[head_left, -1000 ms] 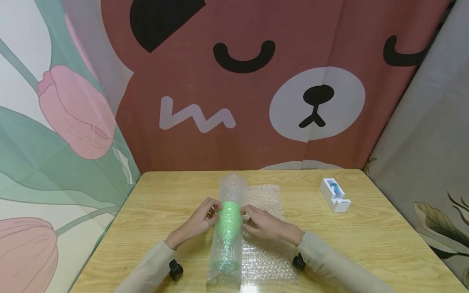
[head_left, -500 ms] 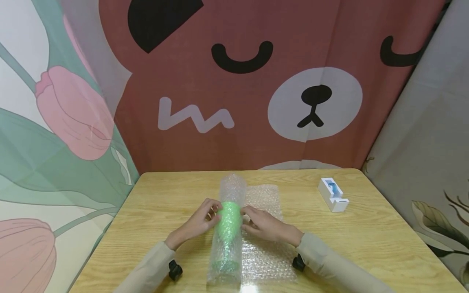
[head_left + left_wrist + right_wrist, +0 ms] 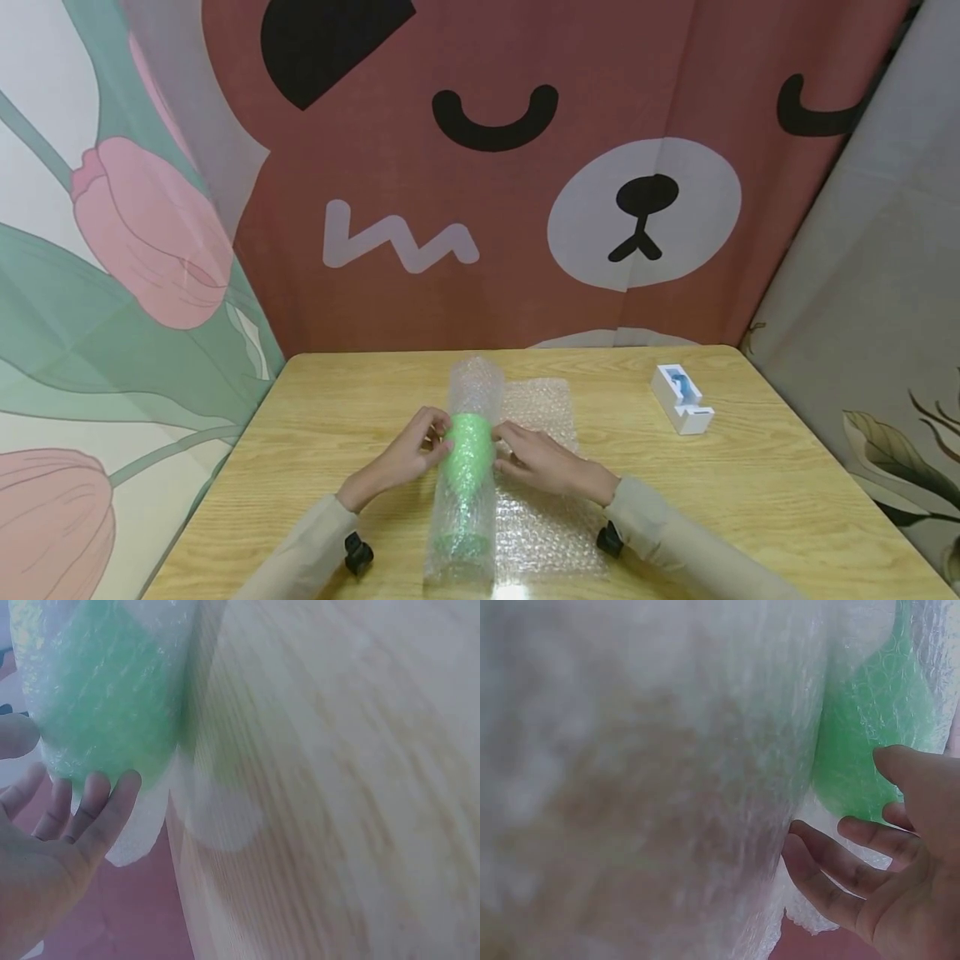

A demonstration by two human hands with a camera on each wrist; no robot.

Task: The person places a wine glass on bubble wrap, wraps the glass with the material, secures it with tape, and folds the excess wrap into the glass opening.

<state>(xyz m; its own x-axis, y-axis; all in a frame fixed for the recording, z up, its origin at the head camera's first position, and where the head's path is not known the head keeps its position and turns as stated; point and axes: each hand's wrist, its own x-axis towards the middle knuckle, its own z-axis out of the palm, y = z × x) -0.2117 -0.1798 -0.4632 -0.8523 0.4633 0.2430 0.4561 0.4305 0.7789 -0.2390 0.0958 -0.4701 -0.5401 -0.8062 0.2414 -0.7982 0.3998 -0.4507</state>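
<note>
A green goblet-shaped object (image 3: 469, 450) with a wide bowl, narrow stem and flat base lies on its side, rolled inside bubble wrap (image 3: 476, 383). Its bowl points to the far side of the table. My left hand (image 3: 411, 448) touches the roll's left side at the bowl, and the left wrist view shows its fingers (image 3: 112, 814) spread and slightly bent against the wrap. On the opposite side, my right hand (image 3: 543, 458) rests its fingertips along the roll. In the right wrist view, the right thumb (image 3: 900, 761) overlaps the green bowl, with the fingers lower down.
The unrolled part of the bubble wrap sheet (image 3: 551, 525) lies flat right of the roll, under my right hand. A white tape dispenser (image 3: 693, 419) with blue tape stands at the back right of the wooden table (image 3: 337, 379). Printed curtains (image 3: 510, 300) hang behind.
Both hands stay on the roll, almost still. The view shifts slightly between the first frame and now; the roll and tape dispenser keep their places on the table.
</note>
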